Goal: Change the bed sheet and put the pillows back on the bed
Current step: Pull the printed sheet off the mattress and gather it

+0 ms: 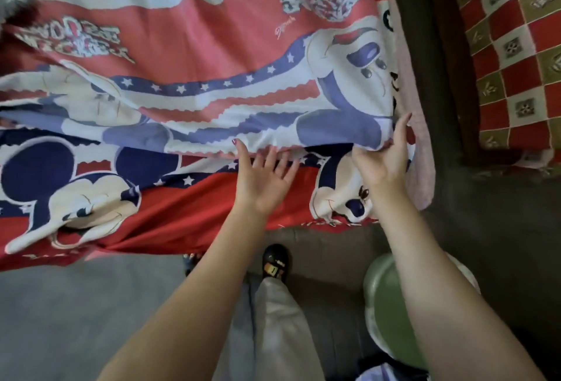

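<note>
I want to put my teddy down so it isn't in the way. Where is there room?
The grey floor left of the person's leg, below the hanging cartoon sheet, looks bare. The dark floor strip between the pink bed edge and the checkered cloth is narrow. Near both hands, left hand and right hand, and the green stool, it's crowded.

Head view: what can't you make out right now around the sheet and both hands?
- Fingertips of the left hand and right hand: tucked under the folded sheet, so neither grip can be judged.
- Mattress: covered by the sheet.
- Pillows: none in view.
- Top left corner: blurred, unreadable.
- Green round object on the floor: partly behind the right arm, unidentifiable.
- Far end of the bed: cut off by the top edge.
</note>
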